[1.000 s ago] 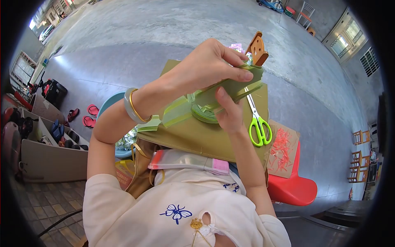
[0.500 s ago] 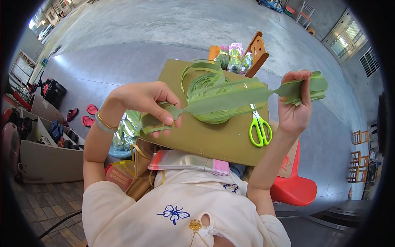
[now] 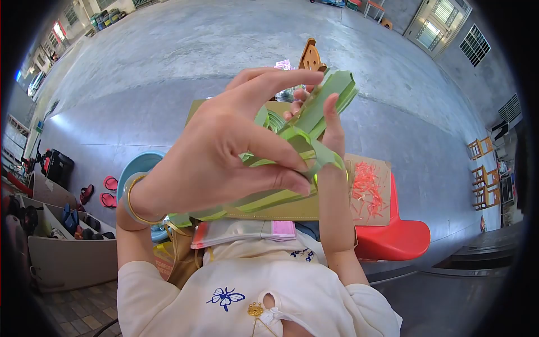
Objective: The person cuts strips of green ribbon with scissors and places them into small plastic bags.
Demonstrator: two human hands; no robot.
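A long, flat, pale-green ribbon of thin, soft-looking material with brighter yellow-green edging (image 3: pixel 337 87) is held in the air between the person's two bare hands, above the near part of an olive-tan, flat-topped surface (image 3: pixel 275 211). Its upper stretch points toward one o'clock, folded into several flat layers whose edges fan slightly apart along the right side; the broad face is smooth and matte. Lower down the ribbon narrows into a crumpled, twisted neck, with a bright yellow-green loop bending around just above it. Another length trails behind the wrist toward eight o'clock, flat and streaked with lighter bands. The left hand (image 3: pixel 224 146) pinches the twisted neck between thumb and index finger, its other fingers stretched out toward two o'clock. The right hand (image 3: pixel 335 137), at three o'clock from the left, is closed around the layered stretch, thumb on one side and fingers curled at the other edge. Part of a green coil of flat strip (image 3: pixel 273 120) shows between the hands, mostly hidden. At four o'clock from the hands, a loose heap of thin orange-red strips (image 3: pixel 366 188) lies on a brown cardboard sheet (image 3: pixel 368 218).
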